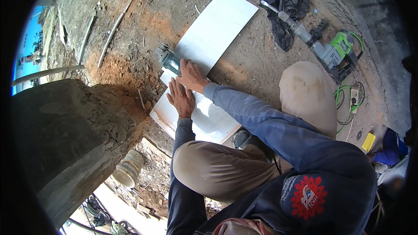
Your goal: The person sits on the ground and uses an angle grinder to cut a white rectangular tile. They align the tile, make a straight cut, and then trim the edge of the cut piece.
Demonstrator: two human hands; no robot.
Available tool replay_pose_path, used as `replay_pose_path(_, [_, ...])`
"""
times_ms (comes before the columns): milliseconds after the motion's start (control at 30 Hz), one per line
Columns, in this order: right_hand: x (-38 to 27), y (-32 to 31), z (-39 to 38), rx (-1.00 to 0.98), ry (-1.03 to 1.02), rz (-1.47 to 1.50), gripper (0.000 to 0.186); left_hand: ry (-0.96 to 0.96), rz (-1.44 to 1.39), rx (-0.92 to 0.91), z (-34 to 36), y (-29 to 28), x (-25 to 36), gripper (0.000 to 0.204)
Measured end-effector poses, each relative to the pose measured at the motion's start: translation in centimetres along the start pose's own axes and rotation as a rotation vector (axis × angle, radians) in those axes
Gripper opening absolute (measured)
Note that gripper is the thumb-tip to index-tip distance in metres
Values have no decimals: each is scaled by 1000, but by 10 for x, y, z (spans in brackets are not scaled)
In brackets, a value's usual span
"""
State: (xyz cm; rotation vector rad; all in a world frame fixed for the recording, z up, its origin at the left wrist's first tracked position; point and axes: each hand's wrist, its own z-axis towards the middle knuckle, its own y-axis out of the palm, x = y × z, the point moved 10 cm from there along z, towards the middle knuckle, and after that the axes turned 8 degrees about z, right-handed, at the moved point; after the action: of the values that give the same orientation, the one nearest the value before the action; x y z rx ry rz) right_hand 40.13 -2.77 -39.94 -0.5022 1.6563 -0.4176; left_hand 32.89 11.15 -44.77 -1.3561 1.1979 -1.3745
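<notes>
My right hand [191, 75] is wrapped round the body of a teal angle grinder [173, 63], whose head points up and to the left. The grinder is at the left edge of a white tile [222, 26] lying on the ground. Just below, a second white tile area [209, 119] carries reddish dust on its left side; whether the two are one piece cannot be told under my hands. My left hand [181, 99] lies flat on this lower part, fingers stretched, close beside the right hand.
A thick concrete column [74, 126] stands at left, with a dirty bucket [128, 168] beside it. To the right lie a green-and-grey demolition hammer [333, 52], a dark cloth [283, 0], a green cable [342, 93] and a yellow object [368, 142]. Reddish rubble covers ground near the grinder.
</notes>
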Motion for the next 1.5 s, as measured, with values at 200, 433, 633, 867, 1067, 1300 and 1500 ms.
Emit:
replay_pose_path(200, [2, 3, -1, -13, 19, -4, 67, 8, -6, -4, 0, -1, 1, 73])
replay_pose_path(433, [8, 13, 0, -54, 20, 55, 76, -28, 3, -40, 0, 2, -1, 71])
replay_pose_path(633, [4, 8, -4, -56, 15, 60, 80, -27, 5, -31, 0, 0, 0, 71])
replay_pose_path(867, [3, 1, -9, -65, 16, 21, 79, 21, 2, 34, -1, -4, 2, 70])
replay_pose_path(1067, [2, -2, -14, -57, -1, 8, 76, 27, 11, 29, -1, -4, 3, 70])
replay_pose_path(1300, [2, -3, -19, -38, -8, 9, 73, 18, 4, 17, -1, -5, 4, 69])
replay_pose_path(1500, [3, -4, -20, -34, -31, 54, 71, 21, -19, 19, -1, -6, 4, 69])
